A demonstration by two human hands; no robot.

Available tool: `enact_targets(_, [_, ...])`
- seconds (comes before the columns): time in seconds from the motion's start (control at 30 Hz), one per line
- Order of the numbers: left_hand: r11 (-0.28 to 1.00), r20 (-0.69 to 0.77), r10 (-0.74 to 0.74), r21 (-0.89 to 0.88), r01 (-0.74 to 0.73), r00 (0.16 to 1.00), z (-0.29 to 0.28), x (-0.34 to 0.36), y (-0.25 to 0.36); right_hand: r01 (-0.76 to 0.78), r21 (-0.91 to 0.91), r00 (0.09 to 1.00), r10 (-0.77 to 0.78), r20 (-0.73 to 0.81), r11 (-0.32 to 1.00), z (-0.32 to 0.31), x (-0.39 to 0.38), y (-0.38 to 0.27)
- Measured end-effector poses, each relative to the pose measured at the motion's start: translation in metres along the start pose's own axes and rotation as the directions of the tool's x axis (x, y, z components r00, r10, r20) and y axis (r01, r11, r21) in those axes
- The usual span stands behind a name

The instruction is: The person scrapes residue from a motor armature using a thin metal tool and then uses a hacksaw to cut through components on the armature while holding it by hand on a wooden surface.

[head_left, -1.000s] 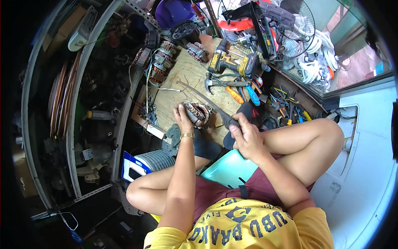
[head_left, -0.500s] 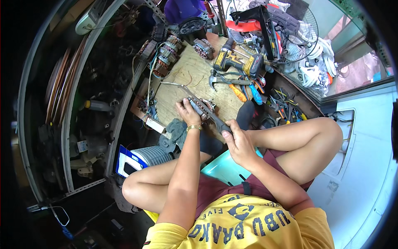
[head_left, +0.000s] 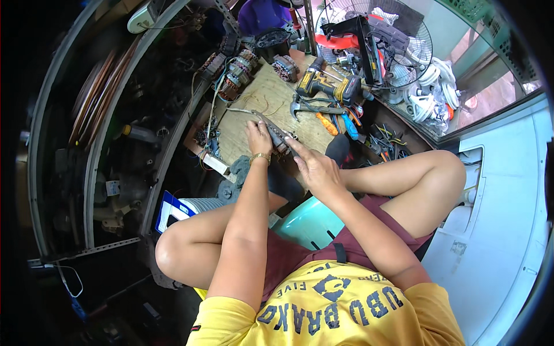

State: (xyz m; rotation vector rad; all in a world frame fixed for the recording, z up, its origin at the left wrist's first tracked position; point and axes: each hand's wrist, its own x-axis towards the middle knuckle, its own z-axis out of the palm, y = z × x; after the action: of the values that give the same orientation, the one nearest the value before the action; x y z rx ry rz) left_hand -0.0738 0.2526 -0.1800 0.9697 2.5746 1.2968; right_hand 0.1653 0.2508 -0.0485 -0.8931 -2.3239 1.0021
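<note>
My left hand [head_left: 259,137], with a gold watch at its wrist, is closed around the near side of a ridged grey-brown metal piece [head_left: 280,144] above the wooden board [head_left: 234,135]. A long, slim dark tool [head_left: 267,123] lies slantwise along that piece; its exact kind I cannot make out. My right hand [head_left: 317,168] is closed on the tool's rear end, index finger stretched forward along it. That hand covers most of the handle. A pale wire [head_left: 238,109] lies on the board beyond my left hand.
Motor stators with copper windings [head_left: 238,75] stand at the board's far left. A yellow-black cordless drill [head_left: 329,83] and a claw hammer [head_left: 314,108] lie far right, near orange- and blue-handled tools [head_left: 349,126]. A fan guard [head_left: 404,46] stands behind. Metal shelving [head_left: 95,173] borders the left.
My right hand has shifted forward and left along the tool, its index finger now extended, covering the handle that showed before. My left hand keeps its hold on the metal piece.
</note>
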Motion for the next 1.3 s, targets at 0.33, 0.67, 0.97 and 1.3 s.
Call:
enact_targets(0.33, [0.948, -0.084, -0.317, -0.042, 0.314, 0.945, 0.011, 0.022, -0.024, 0.014, 0.137, 0.997, -0.024, 0.075, 0.99, -0.036, -0.018, -0.028])
enact_targets(0.67, [0.987, -0.202, -0.154, 0.004, 0.158, 0.967, 0.028, 0.025, 0.0, 0.06, 0.231, 0.992, -0.032, -0.125, 0.971, 0.063, 0.098, 0.025])
enact_targets(0.97, [0.997, -0.252, -0.07, 0.0, 0.072, 0.965, 0.028, 0.016, -0.011, -0.093, 0.257, 0.993, 0.07, 0.098, 0.962, -0.013, 0.022, -0.008])
enact_targets(1.3, [0.986, -0.243, -0.166, -0.041, 0.161, 0.956, 0.038, 0.017, -0.006, 0.047, 0.323, 0.996, -0.022, -0.082, 0.945, 0.057, 0.094, 0.029])
